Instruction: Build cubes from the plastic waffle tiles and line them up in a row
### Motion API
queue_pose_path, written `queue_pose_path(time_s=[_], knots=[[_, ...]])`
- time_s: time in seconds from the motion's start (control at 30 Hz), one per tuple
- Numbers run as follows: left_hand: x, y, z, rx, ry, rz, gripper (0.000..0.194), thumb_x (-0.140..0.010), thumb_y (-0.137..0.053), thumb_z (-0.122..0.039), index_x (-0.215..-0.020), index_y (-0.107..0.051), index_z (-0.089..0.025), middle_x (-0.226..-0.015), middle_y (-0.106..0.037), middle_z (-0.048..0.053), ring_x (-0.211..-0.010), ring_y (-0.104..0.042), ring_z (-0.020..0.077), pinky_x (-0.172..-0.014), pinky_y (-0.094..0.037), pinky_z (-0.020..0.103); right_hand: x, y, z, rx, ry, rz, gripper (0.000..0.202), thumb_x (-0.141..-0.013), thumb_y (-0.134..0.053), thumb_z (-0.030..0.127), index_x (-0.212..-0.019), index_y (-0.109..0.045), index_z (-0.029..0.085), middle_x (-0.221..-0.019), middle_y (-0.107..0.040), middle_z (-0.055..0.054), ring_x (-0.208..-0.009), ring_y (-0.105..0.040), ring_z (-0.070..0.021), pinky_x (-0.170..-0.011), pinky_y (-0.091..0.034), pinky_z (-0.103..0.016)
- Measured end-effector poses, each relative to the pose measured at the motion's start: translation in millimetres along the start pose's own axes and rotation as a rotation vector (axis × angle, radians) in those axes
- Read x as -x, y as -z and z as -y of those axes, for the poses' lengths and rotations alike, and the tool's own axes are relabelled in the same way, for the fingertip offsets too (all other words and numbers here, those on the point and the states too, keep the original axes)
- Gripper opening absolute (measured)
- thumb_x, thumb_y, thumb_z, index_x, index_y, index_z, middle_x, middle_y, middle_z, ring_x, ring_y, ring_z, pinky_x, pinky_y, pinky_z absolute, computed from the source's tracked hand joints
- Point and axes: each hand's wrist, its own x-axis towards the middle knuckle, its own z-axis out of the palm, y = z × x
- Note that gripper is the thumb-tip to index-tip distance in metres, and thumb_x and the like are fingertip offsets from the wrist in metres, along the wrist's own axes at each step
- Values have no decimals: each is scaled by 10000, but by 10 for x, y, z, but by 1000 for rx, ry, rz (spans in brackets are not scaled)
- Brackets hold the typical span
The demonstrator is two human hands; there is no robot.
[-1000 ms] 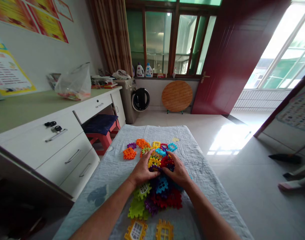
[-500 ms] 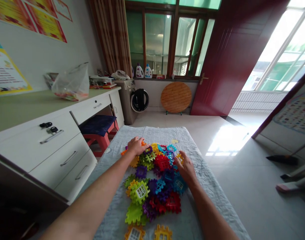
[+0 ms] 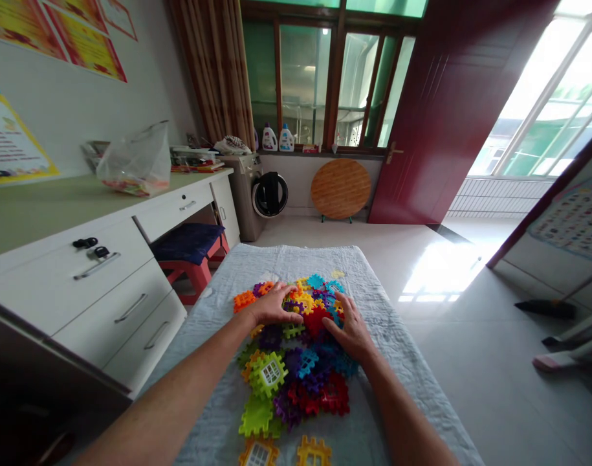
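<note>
A heap of notched plastic tiles in several colours lies on the cloth-covered table (image 3: 373, 285). Over the upper left of the heap is my left hand (image 3: 275, 305), fingers apart, beside orange tiles (image 3: 244, 299). My right hand (image 3: 348, 327) rests on the heap's right side with thumb and fingers spread, next to a red tile (image 3: 316, 320). Neither hand visibly grips a tile. Nearer to me lie a lime green tile with a white window (image 3: 269, 373), a plain green tile (image 3: 255, 415) and two yellow-orange tiles (image 3: 258, 452) at the bottom.
Along the left stands a white desk with drawers (image 3: 101, 259), holding a plastic bag (image 3: 135, 168). A stool (image 3: 189, 244) is tucked beside it. Farther back are a washing machine (image 3: 247, 194), a round wooden board (image 3: 341, 188) and a red door (image 3: 451, 110).
Both hands have moved inward over the heap, closer together. The upper tiles have shifted, and more orange tiles show left of my left hand.
</note>
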Motion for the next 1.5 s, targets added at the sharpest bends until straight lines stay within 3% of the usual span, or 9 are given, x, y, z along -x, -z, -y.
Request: queue_pose_path(time_s=[0.17, 0.37, 0.5, 0.67, 0.9, 1.03, 1.27, 1.4, 1.5], knots=[[357, -47, -182, -39, -165, -113, 699, -682, -710, -445, -1301, -475, -220, -1323, -489, 104, -1212, -491, 261, -1032, -386, 382, 64, -32, 155, -100, 138, 6, 691, -729, -661, 297, -1357, -374, 281, -1339, -468, -83, -1239, -458, -266, -1042, -378, -472], [979, -101, -549, -347, -208, -497, 404, -870, -517, -357, -1253, -526, -228, -1410, -418, 123, -1319, -339, 320, -1101, -192, 573, 75, -48, 280, -281, 168, 54, 636, -770, -612, 250, -1355, -366, 297, -1346, -491, -73, -1146, -549, -231, -967, -460, -425], [1351, -571, -820, -447, -619, -322, 478, -812, -581, -490, -1247, -524, -301, -1421, -443, 35, -1335, -311, 305, -1136, -121, 551, 30, -27, 156, -119, 53, -87, 547, -812, -571, 354, -1325, -426, 235, -1286, -547, -100, -1174, -523, -260, -1005, -408, -462], [1446, -1162, -862, -465, -843, -492, 146, -845, -584, -375, -982, -624, -343, -1260, -602, -42, -1233, -444, 218, -1145, -176, 481, 15, -25, 16, 116, -90, -33, 493, -847, -495, 469, -1258, -512, 196, -1190, -610, -119, -1115, -550, -278, -987, -389, -462], [1492, -764, -758, -450, -690, -296, 342, -839, -547, -508, -1043, -607, -239, -1261, -598, 40, -1190, -489, 231, -1108, -294, 462, 67, -37, 153, 56, 66, 146, 469, -822, -558, 431, -1246, -525, 232, -1148, -631, -79, -1071, -569, -252, -962, -415, -415], [1448, -662, -632, -430, -626, -394, 130, -881, -544, -261, -987, -612, -230, -1210, -619, 32, -1173, -507, 194, -1110, -299, 418, 85, 1, 244, -64, 118, 168, 466, -788, -594, 345, -1235, -521, 234, -1189, -611, -70, -1089, -570, -244, -970, -421, -416], [1241, -427, -387, -277, -332, -532, 256, -861, -485, -131, -1073, -573, -245, -1194, -593, 61, -1139, -530, 213, -1017, -404, 416, 82, -10, 250, -261, 63, 150, 507, -794, -589, 336, -1276, -463, 240, -1264, -570, -77, -1103, -573, -240, -964, -437, -414], [1014, -266, -163, -157, -8, -564, 554, -803, -602, -353, -1306, -411, -221, -1342, -482, 125, -1276, -417, 289, -1071, -335, 469, 47, -41, 155, -195, -29, 12, 524, -818, -550, 412, -1299, -445, 232, -1305, -530, -100, -1169, -528, -256, -994, -415, -436], [838, -209, -37, -79, 147, -349, 914, -640, -696, -591, -1380, -337, -195, -1381, -448, 171, -1288, -407, 345, -1070, -323, 474, 37, -63, 101, -57, -100, -33, 572, -825, -523, 481, -1316, -442, 198, -1308, -516, -132, -1232, -471, -285, -1043, -355, -481]])
